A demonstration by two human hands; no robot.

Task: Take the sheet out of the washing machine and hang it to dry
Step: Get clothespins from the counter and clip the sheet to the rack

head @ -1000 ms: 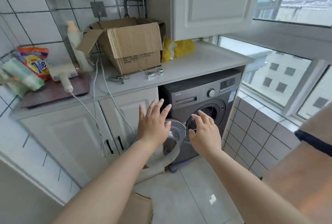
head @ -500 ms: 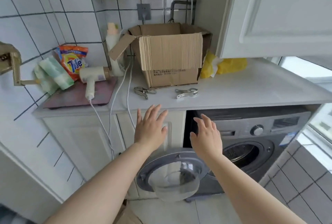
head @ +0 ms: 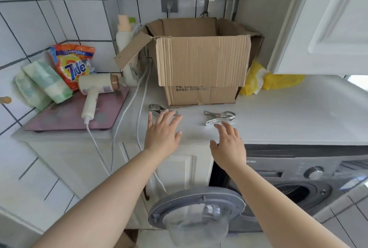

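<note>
Bare and empty, both hands reach over the white counter (head: 278, 108) with fingers spread: the left hand (head: 162, 133) covers part of one of two metal clips (head: 157, 108), the right hand (head: 229, 146) hovers just short of the other clip (head: 219, 117). Behind them stands one open cardboard box (head: 201, 62). Below the right arm is one grey washing machine (head: 298, 176), its door (head: 197, 206) swung open; no sheet shows in the dark drum
</note>
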